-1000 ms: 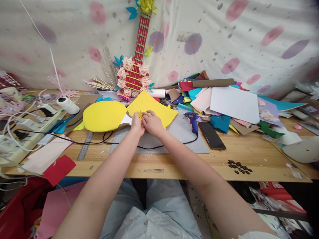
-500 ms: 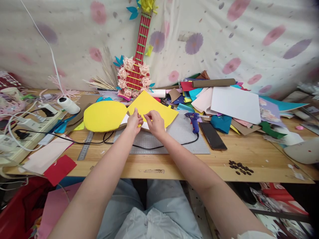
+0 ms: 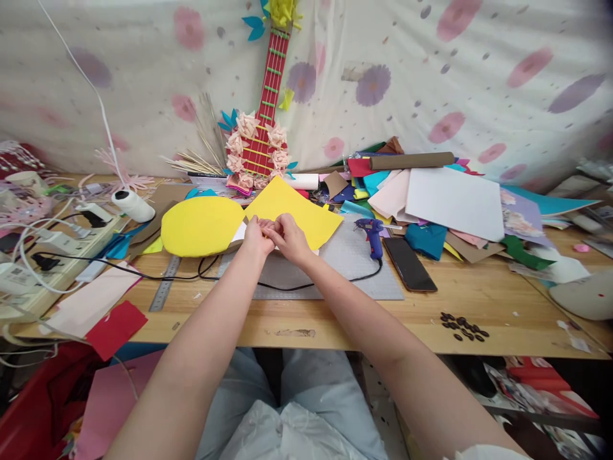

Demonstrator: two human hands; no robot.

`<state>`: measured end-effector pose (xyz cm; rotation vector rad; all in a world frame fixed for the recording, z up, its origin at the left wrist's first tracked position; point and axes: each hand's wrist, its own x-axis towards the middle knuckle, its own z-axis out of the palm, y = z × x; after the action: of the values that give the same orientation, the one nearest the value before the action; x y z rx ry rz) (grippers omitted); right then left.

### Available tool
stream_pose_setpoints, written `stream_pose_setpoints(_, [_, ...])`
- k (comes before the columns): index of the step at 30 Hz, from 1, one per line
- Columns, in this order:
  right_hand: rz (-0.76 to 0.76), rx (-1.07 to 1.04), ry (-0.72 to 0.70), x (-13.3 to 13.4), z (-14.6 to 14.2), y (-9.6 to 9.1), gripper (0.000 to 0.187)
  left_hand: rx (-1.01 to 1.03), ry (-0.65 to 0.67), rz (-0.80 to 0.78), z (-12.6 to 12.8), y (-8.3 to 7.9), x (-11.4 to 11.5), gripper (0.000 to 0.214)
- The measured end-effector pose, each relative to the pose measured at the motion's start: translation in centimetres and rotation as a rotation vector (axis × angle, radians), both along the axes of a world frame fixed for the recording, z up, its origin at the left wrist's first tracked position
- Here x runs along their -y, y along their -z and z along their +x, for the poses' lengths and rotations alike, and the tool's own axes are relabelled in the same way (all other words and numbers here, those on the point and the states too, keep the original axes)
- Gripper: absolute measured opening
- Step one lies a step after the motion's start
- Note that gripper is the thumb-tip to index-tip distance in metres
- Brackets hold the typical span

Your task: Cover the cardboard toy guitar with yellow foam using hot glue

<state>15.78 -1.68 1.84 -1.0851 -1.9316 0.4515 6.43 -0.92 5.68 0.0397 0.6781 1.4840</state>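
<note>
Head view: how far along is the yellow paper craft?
Done: a yellow oval lies cut out beside the yellow sheet. In hand: the left hand and right hand meet at the fingers over the sheet's near edge; what they pinch is hidden. Left: the glue gun lies untouched at the grey mat's corner, so gluing probably remains.

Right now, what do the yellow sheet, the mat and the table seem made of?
Yellow sheet: probably card or thin foam; matte, flat, crisp edges. Mat: likely rubbery cutting mat; dull grey, faint grid. Table: wood, light finish; grain and a worn patch show.
</note>
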Motion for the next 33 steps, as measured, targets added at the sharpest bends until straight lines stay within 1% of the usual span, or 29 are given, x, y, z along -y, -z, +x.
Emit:
stream_pose_setpoints(3, [-0.084,0.019,0.111,-1.1,0.1,-0.3,0.029,0.06,0.041,-0.002,0.7,-0.3,-0.1,0.036])
stream_pose_setpoints(5, [-0.127,0.026,0.16,-1.7,0.1,-0.8,0.031,0.054,0.035,-0.003,1.3,-0.8,-0.2,0.033])
stream_pose_setpoints(10, [-0.217,-0.024,0.261,-2.9,0.0,-2.5,0.029,0.05,0.011,0.013,2.5,-1.8,-0.3,0.03])
stream_pose_setpoints(13, [-0.217,-0.084,0.292,-3.7,-0.1,-3.1,0.024,0.042,0.057,0.035,2.9,-1.7,-0.5,0.027])
stream_pose_setpoints(17, [-0.184,-0.14,0.303,-4.6,0.2,-3.3,0.016,0.046,0.089,0.077,3.1,-1.2,-0.9,0.025])
stream_pose_setpoints(20, [-0.162,-0.093,0.29,-4.6,0.4,-2.9,0.014,0.053,0.11,0.046,3.1,-0.9,-1.4,0.023])
stream_pose_setpoints(23, [-0.196,-0.119,0.239,-4.3,0.7,-2.1,0.024,0.032,0.124,0.002,3.0,-0.8,-2.2,0.023])
stream_pose_setpoints(26, [-0.313,-0.263,0.073,-4.2,1.2,-1.0,0.035,-0.068,0.087,-0.001,2.4,-0.7,-3.0,0.026])
stream_pose_setpoints(28, [-0.378,-0.353,-0.036,-4.2,1.7,-0.6,0.038,-0.125,0.083,-0.004,1.8,-0.8,-3.3,0.025])
stream_pose_setpoints(29, [-0.392,-0.374,-0.06,-4.2,2.0,-0.5,0.038,-0.149,0.103,-0.005,1.5,-0.8,-3.3,0.024])
stream_pose_setpoints(30, [-0.394,-0.377,-0.063,-4.3,2.2,-0.4,0.038,-0.175,0.135,-0.005,1.3,-0.9,-3.3,0.024])
stream_pose_setpoints(33, [-0.374,-0.334,-0.023,-4.6,2.9,-0.4,0.034,-0.276,0.215,0.011,0.7,-1.2,-2.9,0.034])
